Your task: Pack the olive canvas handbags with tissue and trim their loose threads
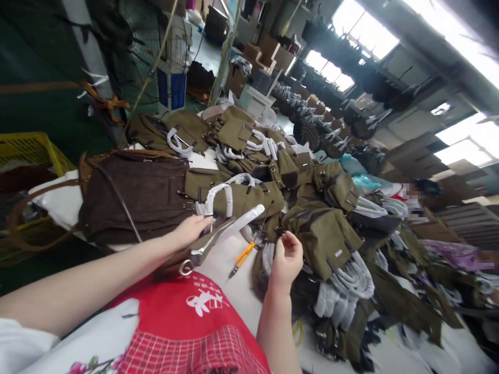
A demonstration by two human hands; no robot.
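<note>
My left hand (pixel 191 230) reaches onto an olive bag piece (pixel 212 240) with a zipper, a metal ring and a white-wrapped strap, its fingers closed at the bag's edge. My right hand (pixel 287 254) is raised to the right, beside the pile of olive bags (pixel 322 234), with thumb and fingers curled together; a small dark item is near the fingertips, too small to name. Between my hands, an orange-handled tool (pixel 245 254) lies on the white table (pixel 244 288). Behind my left hand is an olive bag with white-wrapped handles (pixel 249 200).
A dark brown bag (pixel 136 195) with a leather strap lies at the left, past it a yellow crate (pixel 31 145). More olive bags (pixel 234 132) are heaped behind. A fan (pixel 175 44) stands at the back; another person is partly visible at the far right.
</note>
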